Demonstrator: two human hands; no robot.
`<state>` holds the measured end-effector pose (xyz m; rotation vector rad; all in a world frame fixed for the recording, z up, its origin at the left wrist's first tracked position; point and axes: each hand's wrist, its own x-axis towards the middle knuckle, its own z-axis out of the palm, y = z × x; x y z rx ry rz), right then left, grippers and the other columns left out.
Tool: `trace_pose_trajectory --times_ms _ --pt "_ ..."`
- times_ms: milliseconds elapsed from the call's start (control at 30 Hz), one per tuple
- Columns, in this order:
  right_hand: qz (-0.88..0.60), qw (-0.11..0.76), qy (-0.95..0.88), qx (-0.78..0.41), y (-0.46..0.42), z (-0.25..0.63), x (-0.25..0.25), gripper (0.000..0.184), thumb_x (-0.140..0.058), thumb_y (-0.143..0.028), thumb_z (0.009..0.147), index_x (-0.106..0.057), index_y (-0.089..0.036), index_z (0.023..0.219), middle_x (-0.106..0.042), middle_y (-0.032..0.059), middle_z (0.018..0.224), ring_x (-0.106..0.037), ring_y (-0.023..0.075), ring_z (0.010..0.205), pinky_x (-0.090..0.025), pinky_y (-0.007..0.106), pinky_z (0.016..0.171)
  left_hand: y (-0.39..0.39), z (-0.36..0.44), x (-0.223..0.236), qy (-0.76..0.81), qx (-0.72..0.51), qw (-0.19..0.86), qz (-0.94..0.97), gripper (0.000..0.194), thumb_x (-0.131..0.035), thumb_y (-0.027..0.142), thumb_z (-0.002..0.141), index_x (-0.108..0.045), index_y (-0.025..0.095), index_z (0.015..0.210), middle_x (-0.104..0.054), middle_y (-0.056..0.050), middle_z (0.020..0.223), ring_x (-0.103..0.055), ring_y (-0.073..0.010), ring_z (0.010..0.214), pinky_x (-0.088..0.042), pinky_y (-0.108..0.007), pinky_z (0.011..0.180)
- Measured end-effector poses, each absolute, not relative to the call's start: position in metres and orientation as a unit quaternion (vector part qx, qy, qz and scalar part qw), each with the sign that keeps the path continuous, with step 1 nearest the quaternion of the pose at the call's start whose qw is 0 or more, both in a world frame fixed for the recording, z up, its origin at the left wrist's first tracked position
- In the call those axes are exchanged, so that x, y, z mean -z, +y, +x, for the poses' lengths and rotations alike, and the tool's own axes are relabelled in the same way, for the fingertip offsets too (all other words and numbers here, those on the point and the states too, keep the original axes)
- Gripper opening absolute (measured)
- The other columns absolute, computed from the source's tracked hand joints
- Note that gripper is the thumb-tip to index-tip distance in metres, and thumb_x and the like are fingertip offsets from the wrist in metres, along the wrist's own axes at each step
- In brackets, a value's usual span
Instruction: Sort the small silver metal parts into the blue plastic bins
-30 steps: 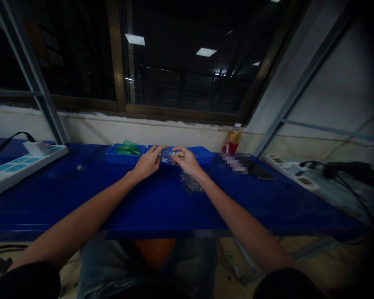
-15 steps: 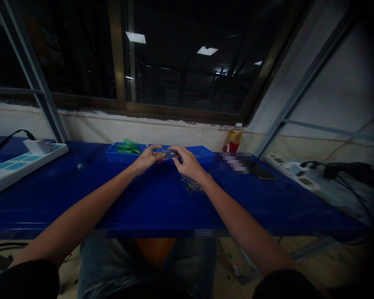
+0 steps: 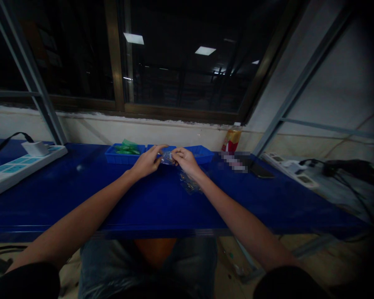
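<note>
My right hand (image 3: 187,161) pinches the right edge of a small clear plastic bag (image 3: 167,158) above the table, in front of the bins. Just left of the bag is my left hand (image 3: 148,161), its fingers apart and curved toward the bag's left side. What the small bag contains is too dim to make out. Under my right wrist, more clear plastic bags (image 3: 188,182) with small shiny pieces lie on the blue table (image 3: 143,199), partly covered by the forearm.
Behind my hands stand a blue bin (image 3: 121,158) with green plastic bags (image 3: 127,147) and another blue bin (image 3: 202,153). A drink bottle (image 3: 232,139) and a dark phone (image 3: 262,170) are at the right. A white power strip (image 3: 25,166) lies along the left.
My left fingers have spread away from the small plastic bag, and the hand sits slightly lower. My right fingers have closed into a pinch on the bag.
</note>
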<state>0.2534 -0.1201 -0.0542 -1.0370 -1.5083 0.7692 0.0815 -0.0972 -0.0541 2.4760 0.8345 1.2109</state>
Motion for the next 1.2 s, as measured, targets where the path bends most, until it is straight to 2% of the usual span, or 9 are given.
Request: trace_pose_trajectory --times_ms 200,300,433,600,700,800,967,1100,1200 --pt "-0.438 0.547 -0.592 -0.398 -0.119 0.251 0.058 0.019 -0.050 -0.036 0.076 -0.044 -0.020 0.085 -0.055 -0.0039 0.057 -0.053 0.0101 0.049 -0.038 0.021 0.046 -0.100 0.086 0.053 0.262 -0.454 0.036 0.851 0.016 -0.051 0.025 0.082 -0.061 0.017 0.091 -0.053 -0.009 0.109 -0.049 -0.0197 0.105 -0.040 -0.034 0.090" --pt "-0.451 0.518 -0.688 -0.234 -0.126 0.254 0.052 0.017 -0.046 -0.028 0.080 -0.047 -0.021 0.095 -0.056 -0.0020 0.064 -0.055 0.0119 0.058 -0.043 0.025 0.054 -0.094 0.087 0.054 0.315 -0.470 0.136 0.813 0.025 -0.049 0.034 0.083 -0.062 0.014 0.079 -0.060 -0.007 0.091 -0.055 -0.0186 0.090 -0.042 -0.031 0.082" --pt "-0.395 0.429 -0.812 -0.001 -0.139 0.259 0.042 0.033 -0.050 -0.015 0.076 -0.051 -0.024 0.108 -0.057 0.0049 0.094 -0.055 0.0174 0.087 -0.045 0.032 0.074 -0.090 0.088 0.057 0.359 -0.424 0.359 0.750 0.035 -0.047 0.044 0.081 -0.062 0.013 0.073 -0.061 -0.004 0.071 -0.054 -0.0142 0.068 -0.041 -0.026 0.064" --pt "-0.379 0.385 -0.838 0.079 -0.142 0.259 0.040 0.019 -0.050 -0.019 0.081 -0.058 -0.022 0.097 -0.054 0.0060 0.095 -0.052 0.0182 0.093 -0.044 0.033 0.083 -0.097 0.090 0.056 0.319 -0.402 0.548 0.661 0.035 -0.053 0.047 0.077 -0.058 0.013 0.068 -0.059 -0.005 0.074 -0.052 -0.0123 0.069 -0.038 -0.022 0.058" --pt "-0.380 0.419 -0.820 0.090 -0.137 0.258 0.041 0.014 -0.048 -0.022 0.083 -0.060 -0.019 0.088 -0.056 0.0057 0.088 -0.053 0.0170 0.087 -0.044 0.031 0.079 -0.098 0.090 0.054 0.302 -0.378 0.582 0.654 0.047 -0.043 0.055 0.080 -0.053 0.013 0.062 -0.057 -0.006 0.071 -0.052 -0.0129 0.067 -0.039 -0.024 0.058" --pt "-0.418 0.496 -0.758 0.068 -0.130 0.263 0.039 0.015 -0.048 -0.024 0.082 -0.060 -0.018 0.076 -0.059 0.0033 0.075 -0.055 0.0145 0.072 -0.044 0.029 0.071 -0.101 0.092 0.054 0.328 -0.340 0.488 0.734 0.058 -0.025 0.058 0.085 -0.054 0.014 0.062 -0.058 -0.006 0.070 -0.053 -0.0150 0.066 -0.041 -0.028 0.062" --pt "-0.493 0.659 -0.568 -0.006 -0.113 0.286 0.034 0.016 -0.050 -0.030 0.077 -0.057 -0.016 0.077 -0.056 -0.0003 0.064 -0.053 0.0116 0.056 -0.043 0.024 0.055 -0.130 0.108 0.060 0.267 -0.267 0.129 0.917 0.038 -0.040 0.047 0.085 -0.061 0.015 0.091 -0.062 -0.007 0.091 -0.054 -0.0202 0.087 -0.041 -0.034 0.081" --pt "-0.489 0.724 -0.486 0.002 -0.107 0.300 0.031 0.018 -0.051 -0.033 0.076 -0.051 -0.017 0.083 -0.054 -0.0012 0.066 -0.055 0.0119 0.056 -0.043 0.024 0.053 -0.161 0.124 0.065 0.194 -0.196 0.044 0.960 0.045 -0.040 0.048 0.086 -0.049 0.021 0.120 -0.052 -0.008 0.122 -0.047 -0.0233 0.109 -0.038 -0.037 0.089" --pt "-0.486 0.710 -0.504 0.073 -0.111 0.300 0.027 0.014 -0.047 -0.031 0.079 -0.051 -0.018 0.082 -0.055 0.0021 0.075 -0.057 0.0136 0.068 -0.046 0.026 0.063 -0.170 0.127 0.066 0.177 -0.135 0.024 0.975 0.048 -0.035 0.053 0.086 -0.046 0.026 0.124 -0.047 -0.006 0.130 -0.044 -0.0262 0.113 -0.039 -0.041 0.086"
